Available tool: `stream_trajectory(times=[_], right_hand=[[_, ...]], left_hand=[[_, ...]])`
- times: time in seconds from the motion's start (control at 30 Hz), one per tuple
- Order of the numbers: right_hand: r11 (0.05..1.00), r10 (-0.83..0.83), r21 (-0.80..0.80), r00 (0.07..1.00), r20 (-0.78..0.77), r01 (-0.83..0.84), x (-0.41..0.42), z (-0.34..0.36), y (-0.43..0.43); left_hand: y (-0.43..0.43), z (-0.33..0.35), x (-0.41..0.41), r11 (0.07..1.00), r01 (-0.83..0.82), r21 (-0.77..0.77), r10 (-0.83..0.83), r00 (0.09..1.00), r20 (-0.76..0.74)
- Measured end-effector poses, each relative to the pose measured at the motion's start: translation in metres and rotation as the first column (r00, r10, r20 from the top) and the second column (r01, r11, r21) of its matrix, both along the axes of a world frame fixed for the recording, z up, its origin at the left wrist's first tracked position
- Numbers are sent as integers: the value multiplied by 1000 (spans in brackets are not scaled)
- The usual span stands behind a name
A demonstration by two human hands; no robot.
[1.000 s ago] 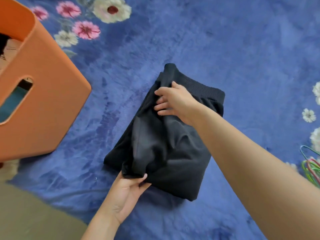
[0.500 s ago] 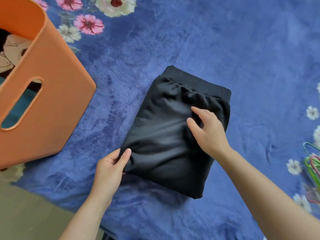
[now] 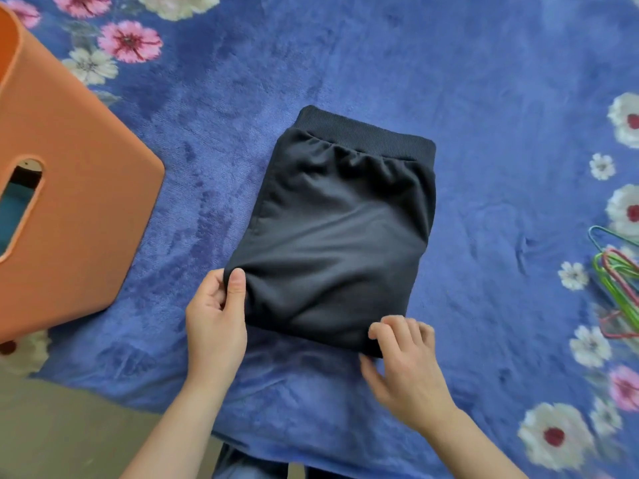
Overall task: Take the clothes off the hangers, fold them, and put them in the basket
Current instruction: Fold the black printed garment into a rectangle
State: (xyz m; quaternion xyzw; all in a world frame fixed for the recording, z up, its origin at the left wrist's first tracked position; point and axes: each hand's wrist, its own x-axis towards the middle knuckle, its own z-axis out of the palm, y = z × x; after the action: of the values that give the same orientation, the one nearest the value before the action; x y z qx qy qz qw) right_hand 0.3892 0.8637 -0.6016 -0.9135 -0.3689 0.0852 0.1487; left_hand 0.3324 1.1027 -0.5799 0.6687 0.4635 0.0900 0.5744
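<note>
The black garment (image 3: 339,236) lies folded; its near corners are pinched by the left hand (image 3: 216,321) and right hand (image 3: 403,361). Transfer to the basket (image 3: 69,209), left of the fingers, remains.

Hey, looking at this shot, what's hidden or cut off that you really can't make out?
Head view only:
- Orange basket: top and left side cut by the frame edge; contents show only as dark and teal patches through the handle slot.
- Hangers: cut by the right edge, count unclear.
- Right hand: fingers motion-blurred at the folded black garment, grip unclear.
</note>
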Motion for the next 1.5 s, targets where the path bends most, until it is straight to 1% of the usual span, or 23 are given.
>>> stream_trajectory(times=[0.1, 0.2, 0.27, 0.33, 0.37, 0.43, 0.5, 0.53, 0.6, 0.67, 0.73, 0.8, 0.83, 0.9, 0.97, 1.03, 1.13, 1.2, 1.27, 1.37, 1.43, 1.47, 1.5], right_hand=[[1000, 10, -2, 999, -30, -10, 13, 0, -4], [995, 99, 1, 993, -63, -99, 20, 9, -2], [988, 143, -37, 984, -110, -148, 18, 8, -4], [985, 131, -84, 969, -208, -151, 17, 6, -7], [985, 93, -112, 955, -283, -129, 18, 7, -7], [989, -60, -146, 876, -479, -12, 27, 18, -2], [972, -205, -34, 769, -606, 232, 41, 31, 7], [935, -260, 50, 772, -580, 352, 48, 37, 13], [868, -385, 157, 838, -386, 471, 68, 39, 29], [868, -437, 158, 875, -210, 471, 87, 29, 46], [926, -368, 56, 925, -89, 374, 100, 12, 60], [959, -269, -105, 963, -24, 265, 110, -7, 66], [957, -243, -170, 970, -16, 237, 115, -17, 66], [938, -242, -263, 970, -32, 226, 125, -30, 64], [917, -254, -336, 964, -73, 216, 134, -39, 62], [907, -261, -370, 958, -122, 200, 138, -45, 63], [918, -264, -345, 951, -160, 196, 142, -45, 64], [927, -267, -306, 955, -128, 218, 137, -42, 53], [916, -331, -267, 939, -86, 299, 126, -39, 31], [868, -466, -256, 876, -126, 425, 99, -33, -9], [853, -517, -186, 839, -169, 488, 75, -27, -28], [822, -568, -131, 786, -245, 554, 65, -21, -30], [745, -635, -83, 667, -389, 662, 56, -14, -26]], left_hand=[[1, 6, 1, 999, 43, 32, -43, 999, -4], [7, 0, -2, 998, 9, 64, -7, 999, -35], [12, -11, -7, 999, 14, 48, -8, 993, -119], [13, -18, -11, 998, 48, -28, -54, 972, -227], [13, -19, -13, 997, 45, -63, -61, 960, -273], [13, -15, -11, 999, 50, -19, -54, 941, -335], [14, -10, -2, 974, 132, 185, -63, 939, -338], [12, -5, 4, 927, 197, 320, -100, 950, -295], [4, -2, 26, 775, 342, 532, -287, 940, -186], [-9, -7, 51, 610, 512, 605, -514, 837, -190], [-21, -22, 71, 418, 689, 592, -675, 672, -304], [-19, -47, 86, 196, 785, 588, -695, 534, -481], [-11, -58, 92, 114, 806, 581, -676, 492, -549], [13, -76, 104, 28, 814, 580, -648, 456, -610], [34, -87, 113, -15, 809, 587, -640, 443, -627], [42, -92, 116, -24, 810, 586, -639, 439, -632], [42, -91, 118, 12, 815, 579, -651, 446, -615], [48, -88, 113, 52, 826, 561, -687, 437, -581], [65, -85, 96, 113, 841, 529, -706, 443, -553], [93, -79, 55, 256, 842, 475, -692, 503, -518], [103, -70, 30, 378, 811, 447, -655, 575, -490], [102, -65, 22, 467, 772, 431, -635, 632, -443], [98, -58, 16, 595, 713, 371, -601, 701, -383]])
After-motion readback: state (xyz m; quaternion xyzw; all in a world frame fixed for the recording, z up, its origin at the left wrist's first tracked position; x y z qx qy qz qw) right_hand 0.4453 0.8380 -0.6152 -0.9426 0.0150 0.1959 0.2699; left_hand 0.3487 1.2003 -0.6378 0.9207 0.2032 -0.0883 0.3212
